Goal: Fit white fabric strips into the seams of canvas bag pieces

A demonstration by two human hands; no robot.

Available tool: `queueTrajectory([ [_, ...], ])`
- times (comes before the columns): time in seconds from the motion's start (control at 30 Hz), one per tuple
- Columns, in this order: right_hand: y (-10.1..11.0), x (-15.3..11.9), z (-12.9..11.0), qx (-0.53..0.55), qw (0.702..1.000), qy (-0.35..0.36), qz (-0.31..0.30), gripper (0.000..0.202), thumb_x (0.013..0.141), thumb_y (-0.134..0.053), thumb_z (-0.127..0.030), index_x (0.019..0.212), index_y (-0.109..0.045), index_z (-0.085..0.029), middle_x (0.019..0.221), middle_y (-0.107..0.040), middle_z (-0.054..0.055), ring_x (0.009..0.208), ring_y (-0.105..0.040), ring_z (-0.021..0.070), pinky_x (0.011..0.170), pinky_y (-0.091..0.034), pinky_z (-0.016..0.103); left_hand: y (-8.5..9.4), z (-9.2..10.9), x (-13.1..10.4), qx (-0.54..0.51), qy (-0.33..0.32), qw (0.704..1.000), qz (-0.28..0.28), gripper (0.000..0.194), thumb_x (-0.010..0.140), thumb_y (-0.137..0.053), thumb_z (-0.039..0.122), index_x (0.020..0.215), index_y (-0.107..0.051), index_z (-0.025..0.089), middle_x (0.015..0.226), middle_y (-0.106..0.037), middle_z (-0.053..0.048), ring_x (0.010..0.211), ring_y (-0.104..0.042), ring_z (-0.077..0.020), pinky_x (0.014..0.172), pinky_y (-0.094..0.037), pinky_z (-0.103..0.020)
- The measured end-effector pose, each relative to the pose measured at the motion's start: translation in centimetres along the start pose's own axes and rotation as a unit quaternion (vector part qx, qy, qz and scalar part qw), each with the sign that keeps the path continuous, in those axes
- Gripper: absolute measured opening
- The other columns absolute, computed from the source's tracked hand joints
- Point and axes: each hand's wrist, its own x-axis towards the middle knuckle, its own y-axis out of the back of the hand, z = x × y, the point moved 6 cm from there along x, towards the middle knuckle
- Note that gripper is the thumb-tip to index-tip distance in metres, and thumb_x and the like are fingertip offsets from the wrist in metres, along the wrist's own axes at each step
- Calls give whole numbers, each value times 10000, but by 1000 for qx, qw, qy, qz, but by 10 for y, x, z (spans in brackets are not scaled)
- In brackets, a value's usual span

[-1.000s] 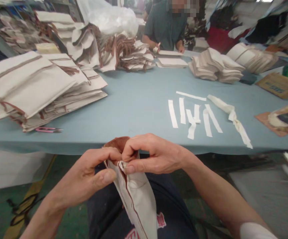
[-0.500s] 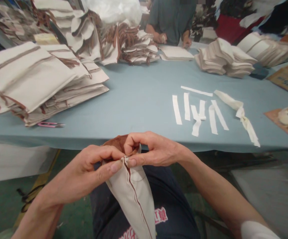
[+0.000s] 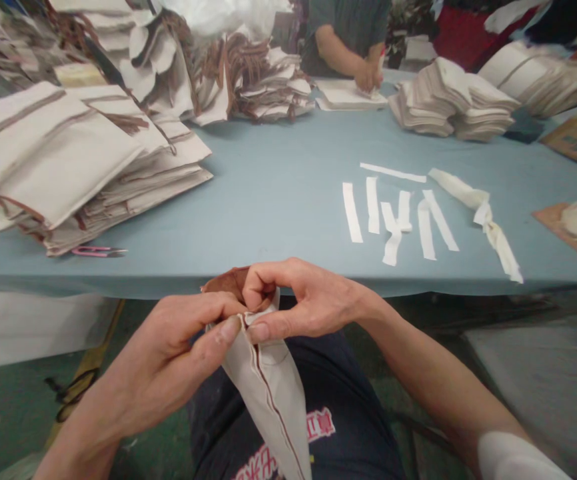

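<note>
A white fabric piece (image 3: 273,393) with a brown-edged seam and a brown inner side hangs over my lap, its top near the table's front edge. My left hand (image 3: 193,343) pinches its upper edge between thumb and forefinger, left of the seam. On the other side of the seam, my right hand (image 3: 293,303) grips the same edge, thumb in front and curled fingers behind. The two thumbs sit close together at the seam's top end. Fabric hides some of the fingertips.
Stacked white pieces with brown trim (image 3: 53,153) and pink thread snips (image 3: 98,251) lie left on the blue table (image 3: 268,200). White strips (image 3: 352,212) lie right of centre. Folded white stacks (image 3: 448,100) stand behind. Across the table, a person's hands (image 3: 368,73) work over white sheets.
My thumbs have shifted slightly at the seam, while both hands keep hold of the fabric. Across the table, the person's hands have come together over the white sheets. The view has tilted slightly.
</note>
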Motion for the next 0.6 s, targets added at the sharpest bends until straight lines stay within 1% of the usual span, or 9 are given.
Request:
queueTrajectory([
  [0.07,-2,0,4,25,1000,-6,0,468,937,-850,-563,876,-539,-218,806,-506,-63,750,-444,113,697,-387,260,-1,0,2,-13,10,1000,5,429,1132,-536,398,784,-707,216,692,-682,23,584,-592,-138,559,-470,-231],
  [0.13,-4,0,7,52,999,-8,-1,456,945,-838,-557,893,-538,-217,798,-502,-67,737,-450,109,684,-382,255,0,-1,4,-22,20,999,12,468,1124,-543,452,737,-668,220,657,-651,17,591,-585,-154,558,-478,-245],
  [0.2,-5,-1,9,68,998,-7,-6,414,962,-811,-529,919,-548,-213,813,-532,-62,736,-480,106,692,-402,256,0,-2,5,-25,29,999,14,493,1119,-544,491,719,-654,224,631,-623,18,594,-580,-163,550,-476,-249],
  [0.27,-6,-1,7,58,998,-3,-8,374,970,-789,-500,927,-557,-209,828,-562,-55,734,-498,105,704,-423,260,0,-3,3,-17,35,999,11,501,1120,-529,498,720,-660,225,631,-626,20,585,-573,-163,539,-466,-249],
  [0.33,-4,-3,1,4,1000,5,7,310,972,-765,-446,921,-571,-209,823,-581,-53,732,-506,106,719,-433,262,1,-2,-1,4,39,999,18,489,1128,-512,475,739,-673,226,626,-627,33,557,-551,-152,529,-453,-246],
  [0.4,-2,-4,-9,-91,995,17,37,218,955,-738,-365,911,-591,-210,831,-628,-43,746,-538,113,746,-434,270,1,1,-6,39,42,998,32,457,1138,-505,432,763,-670,230,623,-627,49,533,-540,-141,526,-440,-241],
  [0.47,-1,-6,-22,-203,976,40,63,121,919,-705,-295,914,-616,-213,859,-691,-23,772,-580,131,765,-421,287,1,6,-10,87,39,994,46,424,1139,-504,388,770,-644,234,619,-623,59,519,-543,-134,522,-420,-243],
  [0.53,-4,-7,-35,-294,951,64,75,55,878,-660,-247,915,-634,-216,867,-726,0,785,-598,156,768,-405,308,0,15,-12,134,20,989,62,402,1128,-516,350,755,-613,237,604,-603,63,502,-532,-128,502,-380,-254],
  [0.6,-7,-6,-44,-341,934,75,77,50,850,-615,-218,897,-631,-220,836,-723,8,774,-586,171,767,-395,323,1,23,-12,154,-2,985,74,401,1116,-532,320,728,-588,237,578,-555,71,482,-500,-116,486,-350,-258],
])
